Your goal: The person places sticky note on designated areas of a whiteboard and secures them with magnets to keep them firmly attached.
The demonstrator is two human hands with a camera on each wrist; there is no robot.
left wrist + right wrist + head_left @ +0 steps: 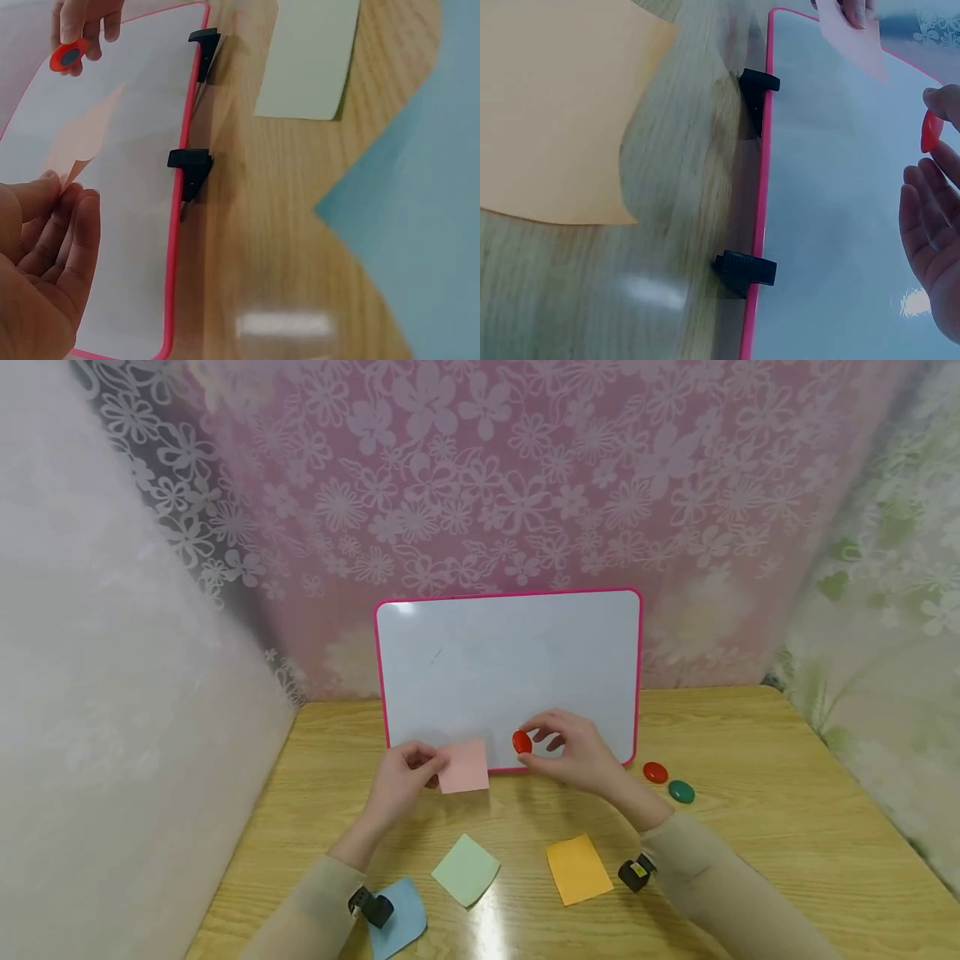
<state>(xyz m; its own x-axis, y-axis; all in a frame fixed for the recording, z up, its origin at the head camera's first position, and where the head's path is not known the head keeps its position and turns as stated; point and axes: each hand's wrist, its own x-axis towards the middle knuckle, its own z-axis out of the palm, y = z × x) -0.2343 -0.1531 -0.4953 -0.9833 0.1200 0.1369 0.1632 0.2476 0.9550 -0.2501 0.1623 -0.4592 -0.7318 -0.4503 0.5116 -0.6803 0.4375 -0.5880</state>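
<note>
Head view shows a left hand (pixel 405 774) which pinches a square pink paper note (pixel 464 767) at its left edge, between thumb and forefinger, probably so that most of its face remains uncovered. This note is in front of the lower edge of a white rectangular board with pink frame (pixel 510 660); whether they touch, I cannot tell. The right hand (pixel 573 752) pinches a round glossy red disc (pixel 522 742) by its rim, with thumb and forefinger, the other fingers bent and a little spread. On the wooden table (pixel 750 727) lie 3 more paper notes, pale green (pixel 466 870), orange (pixel 580 870) and light blue (pixel 405 922), and at the right of the board 1 more red disc (pixel 656 772) beside 1 green disc (pixel 682 791). Left wrist view shows a grey round centre on the held disc, perhaps a magnet, and 2 black plastic clips (pixel 190 159) on the frame, which seem to keep the board standing. Right wrist view shows this disc almost edge-on between the fingertips, and the orange note with a curling border. I see no container; the loose papers rest directly on the wood.
</note>
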